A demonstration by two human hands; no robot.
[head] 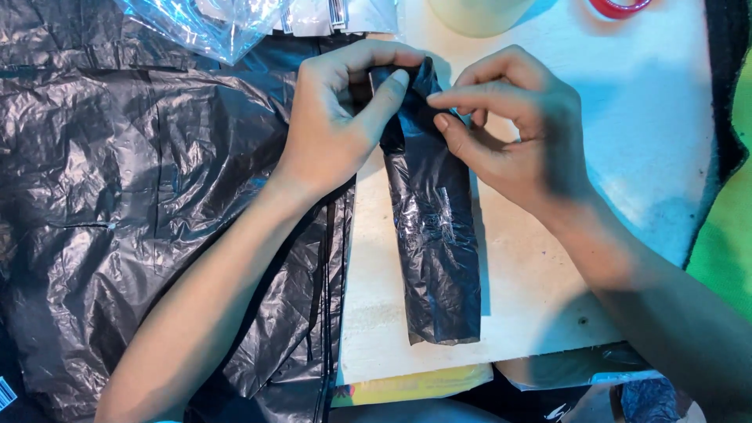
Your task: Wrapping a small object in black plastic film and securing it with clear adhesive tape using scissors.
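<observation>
Both hands meet at about twelve o'clock over a pale bench [548,274]. The left hand [337,129] has its thumb and forefinger pinched on the top end of a narrow folded black plastic bag [435,235]. The right hand [517,129] comes in from three o'clock, its fingers [462,95] also nipping that same top edge, so the two hands touch the bag side by side. The folded bag lies lengthwise on the bench, running from the hands down toward six o'clock, its lower end flat and square-cut.

From nine o'clock across the whole left side spreads a pile of loose black plastic sheets [133,196], crinkled and glossy, reaching under the left forearm. At eleven o'clock a clear plastic wrapper [211,23] lies on top of them, with a white strip bearing dark bars just beside it. At twelve o'clock, past the hands, sits the base of a pale yellowish round container [478,14], and at one o'clock part of a red ring [619,8]. A yellow flat package [415,385] pokes out under the bench edge at six o'clock. Green cloth [724,235] shows at three o'clock.
</observation>
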